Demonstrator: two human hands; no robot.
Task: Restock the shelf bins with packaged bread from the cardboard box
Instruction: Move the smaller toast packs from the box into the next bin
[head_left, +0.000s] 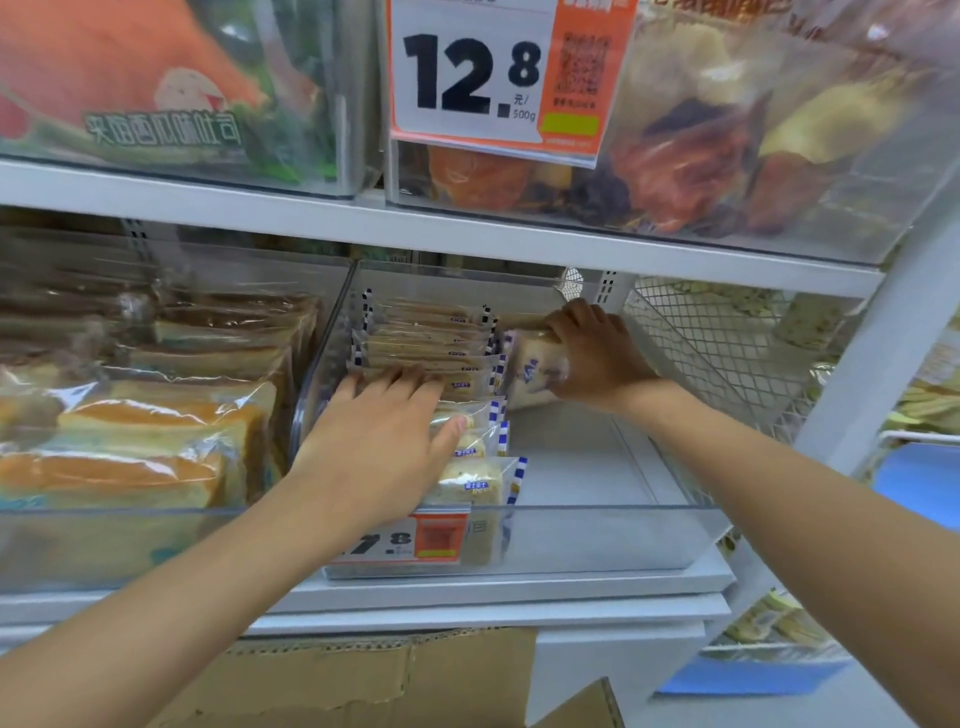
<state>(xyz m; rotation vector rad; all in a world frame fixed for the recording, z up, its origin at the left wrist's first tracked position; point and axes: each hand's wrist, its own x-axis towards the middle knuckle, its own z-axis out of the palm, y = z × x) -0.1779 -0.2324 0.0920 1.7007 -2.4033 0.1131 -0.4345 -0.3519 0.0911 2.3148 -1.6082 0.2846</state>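
A clear plastic shelf bin (597, 540) holds a row of small packaged bread slices (431, 343) with blue-and-white edges along its left side. My left hand (379, 441) lies flat with straight fingers on top of that row. My right hand (592, 353) grips one bread packet (535, 371) upright at the back of the bin, to the right of the row. The bin floor on the right is bare. The cardboard box (395, 680) sits below the shelf at the bottom of the view, flaps open.
A neighbouring bin (130, 415) at left is full of larger bagged loaves. Above, a shelf (363, 218) carries bins of snacks and a 12.8 price tag (493, 78). A wire mesh panel (727, 353) stands to the right of the bin.
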